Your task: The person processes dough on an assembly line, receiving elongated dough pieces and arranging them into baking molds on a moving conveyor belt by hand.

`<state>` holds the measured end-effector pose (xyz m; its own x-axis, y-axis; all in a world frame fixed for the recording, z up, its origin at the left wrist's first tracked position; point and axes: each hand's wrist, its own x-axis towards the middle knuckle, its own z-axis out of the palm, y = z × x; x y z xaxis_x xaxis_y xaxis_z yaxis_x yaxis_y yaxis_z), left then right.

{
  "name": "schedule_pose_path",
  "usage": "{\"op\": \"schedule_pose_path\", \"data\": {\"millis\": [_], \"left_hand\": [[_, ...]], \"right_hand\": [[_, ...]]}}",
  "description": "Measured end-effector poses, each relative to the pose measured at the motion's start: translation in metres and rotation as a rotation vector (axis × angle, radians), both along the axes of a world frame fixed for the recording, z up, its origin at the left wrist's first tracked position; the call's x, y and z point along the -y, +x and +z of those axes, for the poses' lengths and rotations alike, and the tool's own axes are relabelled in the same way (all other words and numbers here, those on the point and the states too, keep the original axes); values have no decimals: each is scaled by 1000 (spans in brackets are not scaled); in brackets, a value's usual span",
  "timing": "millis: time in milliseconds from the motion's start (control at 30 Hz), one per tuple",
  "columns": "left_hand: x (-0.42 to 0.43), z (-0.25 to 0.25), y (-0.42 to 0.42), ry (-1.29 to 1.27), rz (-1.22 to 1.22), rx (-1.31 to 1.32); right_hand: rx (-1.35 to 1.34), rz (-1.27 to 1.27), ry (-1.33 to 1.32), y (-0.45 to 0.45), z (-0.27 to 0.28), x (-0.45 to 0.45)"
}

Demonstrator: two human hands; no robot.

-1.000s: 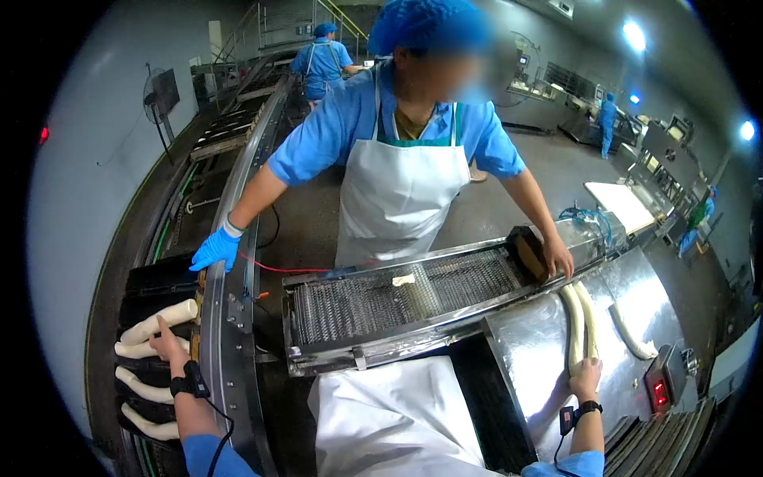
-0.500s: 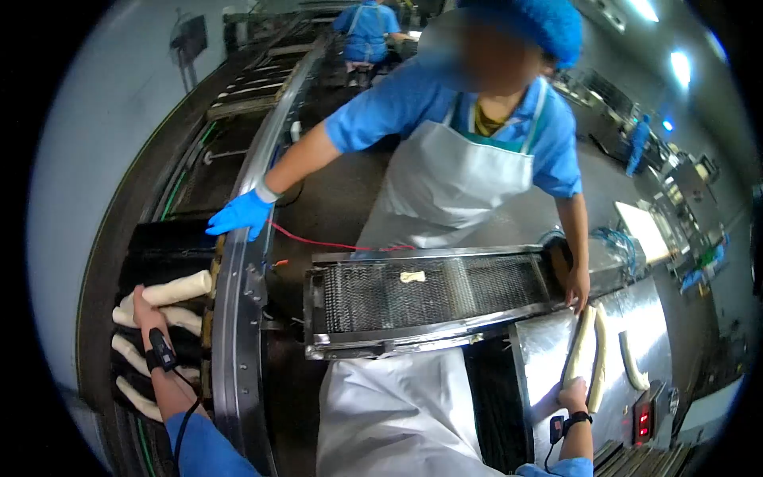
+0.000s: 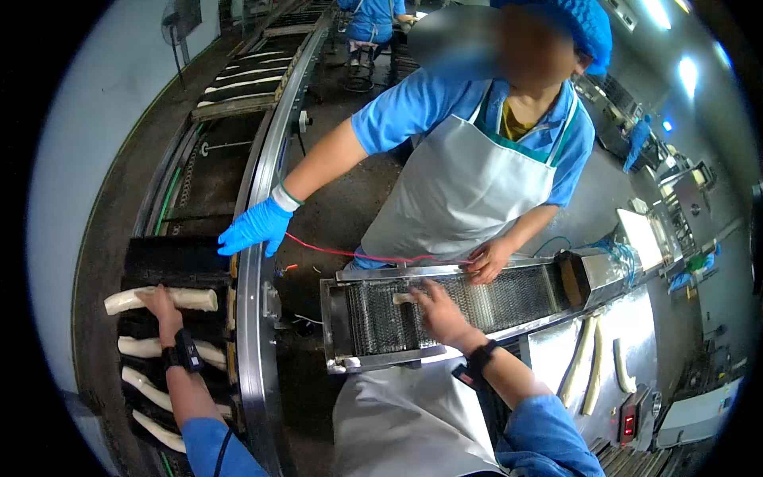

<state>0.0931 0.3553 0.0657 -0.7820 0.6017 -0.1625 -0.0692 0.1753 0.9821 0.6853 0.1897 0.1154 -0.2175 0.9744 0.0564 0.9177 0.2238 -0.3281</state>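
Note:
My left hand (image 3: 163, 308) is closed over a thick pale dough strip (image 3: 195, 299), which lies crosswise on a dark tray (image 3: 171, 262). More dough strips, such as a curved dough strip (image 3: 147, 387), lie below it in rows. My right hand (image 3: 445, 319) is over the mesh conveyor (image 3: 493, 306), fingers apart, with the fingertips beside a small dough piece (image 3: 403, 299). I cannot tell whether they touch it. On the metal table (image 3: 548, 346) to the right lie two long dough strips (image 3: 592, 362) and a shorter dough strip (image 3: 624, 367).
A co-worker in a white apron (image 3: 453, 191) faces me across the conveyor. Their blue-gloved hand (image 3: 258, 228) rests by the metal rail (image 3: 258, 318); their bare hand (image 3: 490, 258) is at the conveyor's far edge. A red-lit display box (image 3: 632, 421) stands at the table's near edge.
My right hand has left the long dough strips on the table and moved left over the conveyor. The strip under my left hand now lies straighter. The co-worker's bare hand has moved to the conveyor.

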Motion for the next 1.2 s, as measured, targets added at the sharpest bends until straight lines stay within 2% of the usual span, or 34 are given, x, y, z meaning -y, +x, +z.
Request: {"op": "schedule_pose_path", "data": {"millis": [100, 133, 233, 300, 333, 433, 500, 533, 567, 633, 667, 733, 767, 800, 833, 867, 900, 933, 1000, 1133, 1167, 1200], "left_hand": [[9, 24, 25, 27, 72, 38], [9, 16, 18, -55, 25, 8], [12, 1, -14, -309, -108, -86], [16, -14, -18, -399, -163, -183], [27, -18, 0, -382, -144, -262], [61, 12, 62, -342, -113, -413], [82, 29, 74, -170, -138, -303], [94, 34, 69, 11, -171, -155], [108, 44, 70, 141, -165, -115], [141, 28, 34, -63, -130, -713], [156, 32, 27, -266, -18, -778], [191, -54, -52, -576, 37, -962], [199, -41, -49, -720, 51, -939], [207, -30, -48, -869, 54, -913], [210, -54, -75, -671, 56, -820], [212, -35, -48, -482, 113, -608], [212, -6, -13, -293, 163, -396], [220, -26, -27, -273, 133, -421], [225, -23, -22, -210, 61, -353], [218, -9, 4, -186, -259, -275], [215, -5, 15, -179, -343, -266], [210, -2, 25, -177, -421, -265]], "right_hand": [[130, 15, -5, -19, -41, -20], [216, -3, 30, -20, -54, -22], [184, -22, -73, -34, -49, -24], [30, -48, 94, -38, -57, -22], [28, -27, 91, -36, -59, -22], [-29, 13, 71, -41, -62, -23], [-84, 40, 77, -51, -58, -32], [-144, 1, -11, -58, -53, -39], [-204, -36, -102, -64, -48, -46], [-242, 17, -140, -73, -49, -59], [-255, -24, -191, -79, -48, -60], [-337, -56, -211, -68, -47, -43], [-349, -57, -213, -58, -40, -32], [-558, -124, -267, -42, -28, -19], [-766, -194, -320, -19, -23, -4], [-886, -253, -300, 13, -37, 14], [-982, -412, -331, 48, -29, 35], [-1056, -528, -279, 93, -28, 64], [-1177, -782, -31, 192, -23, 136], [-1251, -1136, 567, 351, -11, 288], [-1104, -1304, 692, 361, 1, 310], [-993, -1375, 579, 379, -6, 334]]}}
